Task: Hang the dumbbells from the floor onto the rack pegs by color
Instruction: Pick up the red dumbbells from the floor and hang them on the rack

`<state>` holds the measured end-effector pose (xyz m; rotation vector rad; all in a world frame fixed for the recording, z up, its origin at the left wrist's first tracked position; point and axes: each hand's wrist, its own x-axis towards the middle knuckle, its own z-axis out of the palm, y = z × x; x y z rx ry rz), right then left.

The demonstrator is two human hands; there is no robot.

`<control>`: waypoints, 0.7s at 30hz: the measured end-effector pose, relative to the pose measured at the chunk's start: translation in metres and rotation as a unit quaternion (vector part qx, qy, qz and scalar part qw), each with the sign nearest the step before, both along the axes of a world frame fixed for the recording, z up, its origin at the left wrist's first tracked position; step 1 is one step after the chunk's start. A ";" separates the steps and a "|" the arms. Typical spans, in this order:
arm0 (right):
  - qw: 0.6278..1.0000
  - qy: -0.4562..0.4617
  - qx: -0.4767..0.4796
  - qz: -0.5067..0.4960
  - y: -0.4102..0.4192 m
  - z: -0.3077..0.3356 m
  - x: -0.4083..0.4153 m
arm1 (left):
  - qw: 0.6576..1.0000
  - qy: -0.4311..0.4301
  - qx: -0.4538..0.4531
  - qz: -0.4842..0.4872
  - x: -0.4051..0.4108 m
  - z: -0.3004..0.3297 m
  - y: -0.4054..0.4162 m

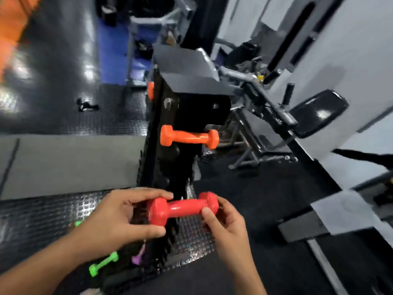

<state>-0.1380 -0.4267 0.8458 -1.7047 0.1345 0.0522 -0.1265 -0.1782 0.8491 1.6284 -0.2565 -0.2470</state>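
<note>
A red dumbbell [182, 208] is held level in front of the lower part of the black rack [170, 133]. My left hand [119, 218] holds its left head between thumb and fingers. My right hand [225, 222] grips its right head. An orange dumbbell [189, 137] hangs across the rack's pegs higher up, and another orange head [150, 90] shows at the rack's upper left edge. On the floor by the rack's base lie a green dumbbell [103, 264] and a purple one [139, 255], partly hidden by my left arm.
A black dumbbell [87, 105] lies on the studded rubber floor at the far left. A grey mat [70, 162] lies to the left of the rack. Gym benches and machine frames [276, 124] crowd the right side beside a white wall.
</note>
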 end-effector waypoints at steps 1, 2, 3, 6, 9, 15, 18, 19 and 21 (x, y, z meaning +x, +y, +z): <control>1.000 -0.016 -0.014 0.009 -0.006 0.001 0.011 | 1.000 -0.010 -0.008 0.027 0.001 -0.004 -0.004; 0.999 -0.028 -0.023 0.021 -0.009 0.002 0.021 | 0.998 -0.019 -0.015 0.053 0.000 -0.009 -0.008; 0.998 -0.045 -0.027 0.026 -0.011 0.004 0.030 | 0.997 -0.027 -0.026 0.074 0.002 -0.012 -0.011; 0.998 -0.063 -0.021 0.013 -0.008 0.004 0.051 | 0.982 -0.022 -0.083 0.168 0.010 -0.021 -0.020; 0.998 -0.055 -0.005 -0.001 -0.001 0.000 0.065 | 0.965 -0.028 -0.105 0.238 0.019 -0.024 -0.034; 0.998 -0.055 0.002 -0.005 0.006 -0.012 0.085 | 0.943 -0.044 -0.162 0.287 0.034 -0.042 -0.042; 0.999 -0.040 0.000 -0.001 0.010 -0.017 0.092 | 0.940 -0.049 -0.163 0.294 0.038 -0.052 -0.041; 0.999 -0.036 -0.006 0.001 0.011 -0.017 0.093 | 0.941 -0.047 -0.156 0.296 0.039 -0.053 -0.040; 0.999 -0.033 -0.017 0.004 0.011 -0.016 0.095 | 0.947 -0.043 -0.128 0.293 0.043 -0.057 -0.035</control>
